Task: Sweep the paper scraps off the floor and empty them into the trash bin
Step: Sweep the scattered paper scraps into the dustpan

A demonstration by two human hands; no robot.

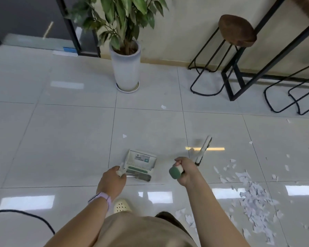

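Glossy pale tiled floor (61,139); potted plant (126,50), wooden stool (236,30), black-framed table (257,72), cream wall (185,32)

White dustpan (141,164) with green trim sits at frame centre, its mouth facing 5 o'clock. Broom (202,152), white head, dark bristles, green-capped handle, lies just beside it at 3 o'clock. Paper scraps (255,198), white, heaped at 4 o'clock; strays toward 12.

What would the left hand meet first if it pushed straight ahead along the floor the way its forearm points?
The left hand grips the dustpan handle, so the dustpan leads. Beyond it lies bare tile, then probably one stray paper scrap; depth is uncertain.
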